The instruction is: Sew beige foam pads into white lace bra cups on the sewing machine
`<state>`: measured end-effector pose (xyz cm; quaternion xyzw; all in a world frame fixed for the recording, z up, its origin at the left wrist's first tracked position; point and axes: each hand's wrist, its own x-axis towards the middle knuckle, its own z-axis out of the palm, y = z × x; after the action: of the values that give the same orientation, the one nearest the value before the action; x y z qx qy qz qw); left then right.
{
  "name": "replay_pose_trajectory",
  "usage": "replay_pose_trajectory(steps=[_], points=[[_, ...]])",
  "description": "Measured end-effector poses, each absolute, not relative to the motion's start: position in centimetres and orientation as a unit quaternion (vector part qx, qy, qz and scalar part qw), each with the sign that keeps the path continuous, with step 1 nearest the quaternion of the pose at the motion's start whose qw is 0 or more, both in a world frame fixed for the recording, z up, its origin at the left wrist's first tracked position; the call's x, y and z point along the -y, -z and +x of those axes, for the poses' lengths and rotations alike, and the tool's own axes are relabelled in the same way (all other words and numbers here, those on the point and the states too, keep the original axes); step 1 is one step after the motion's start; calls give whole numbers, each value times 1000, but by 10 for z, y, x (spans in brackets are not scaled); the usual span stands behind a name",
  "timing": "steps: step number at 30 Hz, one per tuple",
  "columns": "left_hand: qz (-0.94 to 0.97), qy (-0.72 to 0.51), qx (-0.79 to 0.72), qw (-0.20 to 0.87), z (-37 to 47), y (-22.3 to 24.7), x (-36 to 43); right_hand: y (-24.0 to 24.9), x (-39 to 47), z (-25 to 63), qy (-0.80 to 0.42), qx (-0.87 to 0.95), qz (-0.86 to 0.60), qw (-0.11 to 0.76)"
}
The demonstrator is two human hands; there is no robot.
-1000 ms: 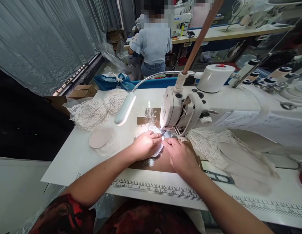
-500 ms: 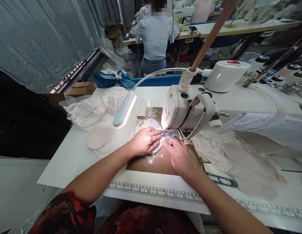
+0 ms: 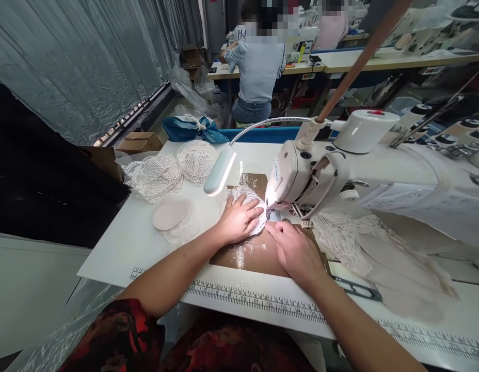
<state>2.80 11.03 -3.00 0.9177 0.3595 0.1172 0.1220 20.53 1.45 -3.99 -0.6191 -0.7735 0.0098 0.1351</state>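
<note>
A white lace piece [image 3: 243,195] lies on the brown taped sheet [image 3: 251,256] under the head of the white sewing machine [image 3: 288,170]. My left hand [image 3: 239,219] rests flat on the lace with its fingers spread, left of the needle area. Just right of it, my right hand [image 3: 296,248] has its thumb and index finger pressed together at the lace's near right edge, beside the presser foot. The other fingers of that hand are curled. The needle itself is too small to make out.
Lace pieces [image 3: 154,175] lie at the table's back left, near a beige oval [image 3: 171,214]. A lamp [image 3: 220,170] hangs left of the machine. More lace [image 3: 340,237] lies to the right. A printed ruler [image 3: 255,302] runs along the front edge. A seated person [image 3: 258,67] is beyond.
My left hand's fingers have spread out over the lace, where they were closer together beside the needle. The lace appears turned slightly. The whole view has shifted, moving the scene rightward.
</note>
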Motion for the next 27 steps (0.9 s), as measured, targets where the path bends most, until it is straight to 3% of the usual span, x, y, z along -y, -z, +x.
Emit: replay_pose_trajectory(steps=[4, 8, 13, 16, 22, 27], points=[[903, -99, -345, 237, 17, 20, -107, 42, -12, 212, -40, 775, -577, 254], [913, -52, -177, 364, 3, 6, -86, 42, -9, 218, -49, 763, -560, 320], [910, -198, -186, 314, -5, 0, -60, 42, -10, 218, -54, 764, -552, 331], [922, -202, -245, 219, 1, 10, -61, 40, -10, 216, -59, 782, -543, 299], [956, -141, -214, 141, 22, 24, -73, 33, -9, 211, -12, 797, -595, 107], [956, -108, -250, 108, 23, 20, -77, 30, -10, 209, -12, 783, -615, 91]])
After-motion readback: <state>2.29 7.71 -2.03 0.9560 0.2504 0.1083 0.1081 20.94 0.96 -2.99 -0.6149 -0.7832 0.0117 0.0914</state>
